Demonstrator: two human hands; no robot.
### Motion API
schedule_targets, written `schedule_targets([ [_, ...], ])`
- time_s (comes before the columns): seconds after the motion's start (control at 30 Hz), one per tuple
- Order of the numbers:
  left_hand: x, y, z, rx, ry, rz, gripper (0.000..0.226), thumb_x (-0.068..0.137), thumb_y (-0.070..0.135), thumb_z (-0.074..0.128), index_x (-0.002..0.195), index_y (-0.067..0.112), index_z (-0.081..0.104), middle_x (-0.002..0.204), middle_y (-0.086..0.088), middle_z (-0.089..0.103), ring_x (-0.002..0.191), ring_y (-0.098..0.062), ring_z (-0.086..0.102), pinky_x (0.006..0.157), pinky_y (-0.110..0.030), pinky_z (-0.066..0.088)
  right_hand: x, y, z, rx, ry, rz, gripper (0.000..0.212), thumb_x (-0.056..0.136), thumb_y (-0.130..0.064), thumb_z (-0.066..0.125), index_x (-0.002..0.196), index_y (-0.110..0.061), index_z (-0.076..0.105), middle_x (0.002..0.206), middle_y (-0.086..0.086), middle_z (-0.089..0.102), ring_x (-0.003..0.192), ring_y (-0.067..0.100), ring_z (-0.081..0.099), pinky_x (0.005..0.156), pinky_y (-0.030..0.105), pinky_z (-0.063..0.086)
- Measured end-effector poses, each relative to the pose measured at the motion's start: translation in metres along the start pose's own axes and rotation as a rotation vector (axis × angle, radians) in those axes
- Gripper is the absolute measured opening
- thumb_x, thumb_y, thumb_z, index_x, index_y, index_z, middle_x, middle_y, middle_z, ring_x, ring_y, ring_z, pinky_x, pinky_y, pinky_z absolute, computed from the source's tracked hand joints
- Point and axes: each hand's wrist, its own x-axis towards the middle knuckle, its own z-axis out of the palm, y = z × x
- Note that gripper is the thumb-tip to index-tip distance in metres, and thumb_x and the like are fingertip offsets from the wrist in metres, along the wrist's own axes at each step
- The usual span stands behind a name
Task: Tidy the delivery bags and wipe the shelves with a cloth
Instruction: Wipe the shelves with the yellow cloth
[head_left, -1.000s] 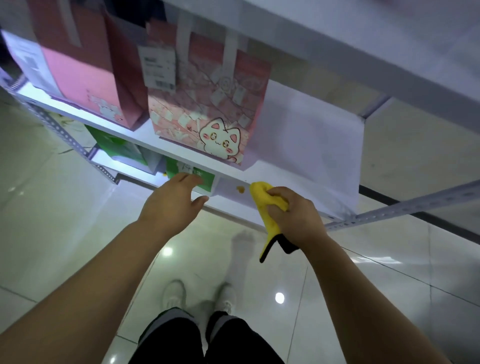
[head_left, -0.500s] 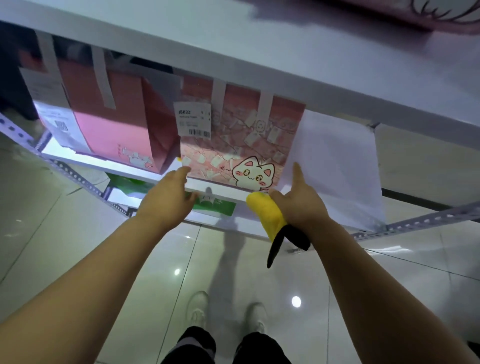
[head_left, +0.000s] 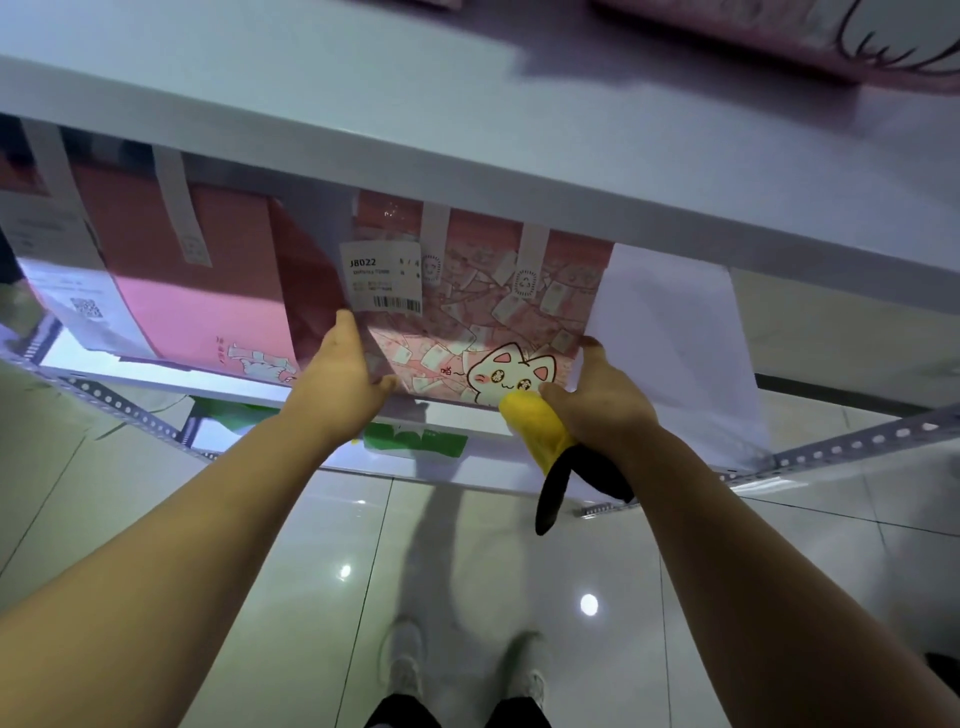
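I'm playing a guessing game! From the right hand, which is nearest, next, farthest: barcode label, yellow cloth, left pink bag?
1. yellow cloth, gripped in the right hand.
2. barcode label, up-left on the cat bag.
3. left pink bag, farthest left.

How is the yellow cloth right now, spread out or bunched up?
Bunched up: the yellow and black cloth is rolled into a wad gripped in the right hand, with its black end hanging below.
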Motion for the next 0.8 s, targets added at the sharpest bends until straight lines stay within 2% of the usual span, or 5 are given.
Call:
schedule_targets([
  [0.17,0.005,0.004,0.002,0.021,0.042,0.001,0.053,0.077,0.016,0.072,0.119,0.006,0.040,0.124,-0.015,0.045,0.106,-0.034,0.054,0.090,-0.045,0.048,0.003,0.003,0.002,0.088,0.059,0.026,0.055,0.088,-0.041,0.054,0.131,-0.019,0.029,0.112,0.008,0.060,0.101,0.030,0.058,0.078,0.034,0.041],
  [0.3,0.003,0.013,0.012,0.016,0.037,0.033,0.059,0.076,0.012,0.071,0.126,0.004,0.040,0.122,-0.015,0.044,0.106,-0.033,0.054,0.089,-0.047,0.048,0.000,0.012,-0.004,0.142,0.135,0.076,0.056,0.088,-0.041,0.051,0.133,-0.019,0.025,0.103,0.009,0.061,0.096,0.032,0.059,0.080,0.040,0.047],
  [0.47,0.002,0.038,0.037,-0.050,-0.013,0.046,0.059,0.074,0.011,0.071,0.125,0.010,0.041,0.120,-0.011,0.044,0.104,-0.031,0.057,0.086,-0.048,0.051,-0.004,0.043,-0.017,0.157,0.211,0.043,0.049,0.090,-0.038,0.048,0.128,-0.019,0.024,0.090,0.002,0.055,0.079,0.024,0.052,0.070,0.033,0.039],
  [0.63,0.009,0.073,0.065,-0.050,-0.026,0.060,0.067,0.074,0.015,0.072,0.131,0.020,0.037,0.124,-0.009,0.046,0.100,-0.032,0.059,0.088,-0.048,0.051,0.004,0.078,-0.039,0.120,0.195,0.094,0.042,0.089,-0.035,0.046,0.120,-0.020,0.023,0.090,0.007,0.058,0.078,0.028,0.056,0.071,0.037,0.045],
  [0.8,0.019,0.109,0.096,-0.091,-0.050,0.085,0.070,0.077,0.011,0.070,0.134,0.022,0.032,0.131,-0.010,0.042,0.110,-0.032,0.056,0.090,-0.048,0.051,0.016,0.112,-0.066,0.031,0.173,0.133,0.047,0.088,-0.032,0.046,0.126,-0.020,0.020,0.091,0.008,0.059,0.082,0.033,0.060,0.076,0.045,0.051],
])
